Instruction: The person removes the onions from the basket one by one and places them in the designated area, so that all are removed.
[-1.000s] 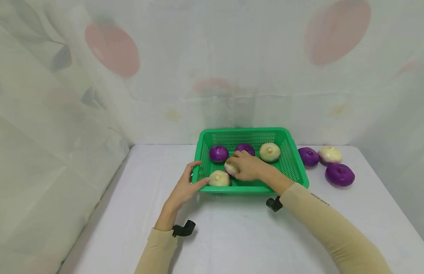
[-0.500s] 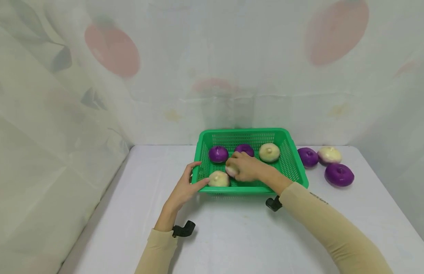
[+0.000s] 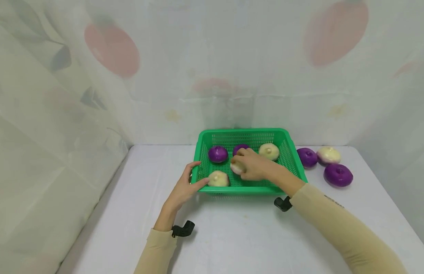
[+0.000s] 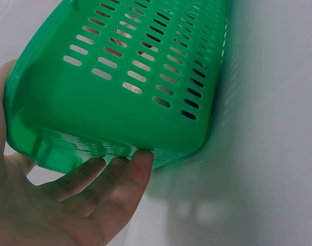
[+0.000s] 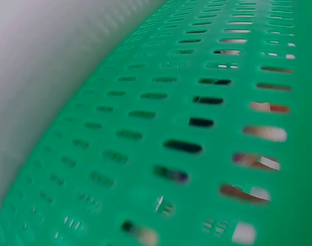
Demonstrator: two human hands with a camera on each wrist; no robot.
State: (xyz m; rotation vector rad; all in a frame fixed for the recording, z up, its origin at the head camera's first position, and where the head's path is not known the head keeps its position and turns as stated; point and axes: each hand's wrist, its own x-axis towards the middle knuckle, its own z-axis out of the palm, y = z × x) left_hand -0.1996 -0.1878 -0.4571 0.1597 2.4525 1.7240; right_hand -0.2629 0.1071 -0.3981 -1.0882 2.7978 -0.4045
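Note:
A green plastic basket [image 3: 249, 190] sits at the back of the white table. My left hand [image 3: 188, 186] holds its front left corner, with the fingers along the outside of the basket wall [image 4: 94, 118] in the left wrist view. Inside the basket, my right hand [image 3: 254, 165] grips a pale turnip [image 3: 237, 167], partly hidden by the fingers. Another pale turnip [image 3: 219, 178] lies near my left thumb. Along the back are a purple turnip [image 3: 217, 154], a second purple turnip [image 3: 240, 148] partly behind the right hand, and a pale turnip [image 3: 268, 152].
Right of the basket, two purple turnips [image 3: 307, 157] and one pale turnip [image 3: 329, 155] lie grouped on the table [image 3: 239, 236]. A printed curtain [image 3: 164, 76] hangs behind the table. The slotted basket wall [image 5: 161, 113] fills most of the right wrist view.
My right hand has shifted slightly to the right with the pale turnip in its grip. The purple turnip behind it sits slightly farther left. My left hand stays on the basket corner.

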